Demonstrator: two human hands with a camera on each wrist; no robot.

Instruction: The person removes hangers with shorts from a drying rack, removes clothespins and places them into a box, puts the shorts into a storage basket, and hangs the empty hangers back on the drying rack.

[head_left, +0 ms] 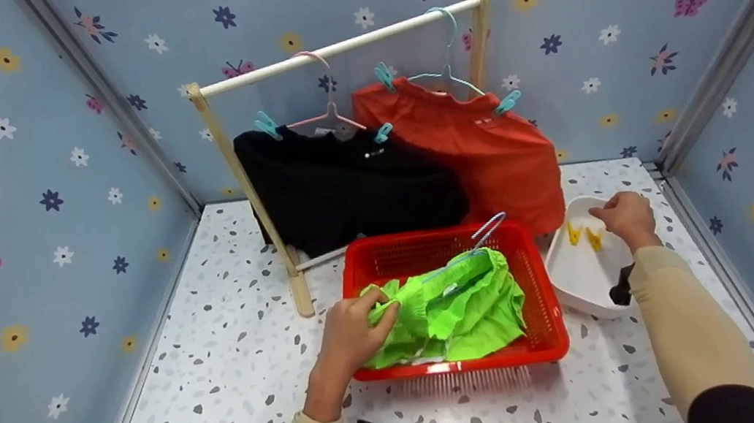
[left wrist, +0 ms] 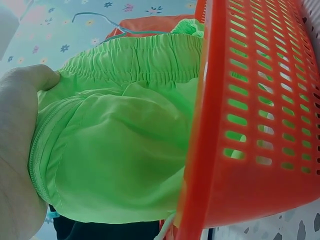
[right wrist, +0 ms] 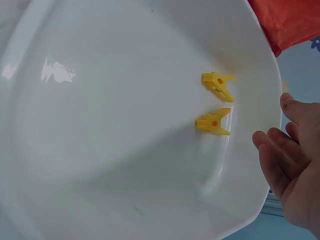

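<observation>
Tan sleeve [head_left: 693, 333] | right fingers [right wrist: 273, 167] parted near white basin [head_left: 582, 278] | left fingers [head_left: 367, 300] pinching green shorts [head_left: 482, 329]

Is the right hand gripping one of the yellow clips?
No, both yellow clips lie in the white basin, apart from the right hand.

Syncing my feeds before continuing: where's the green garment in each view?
Head: garment low centre, partly in the basket.
Left wrist: large, left of the basket.
Right wrist: not visible.
Shared landmark: red shirt, right of centre (head), top (left wrist), top right (right wrist).
</observation>
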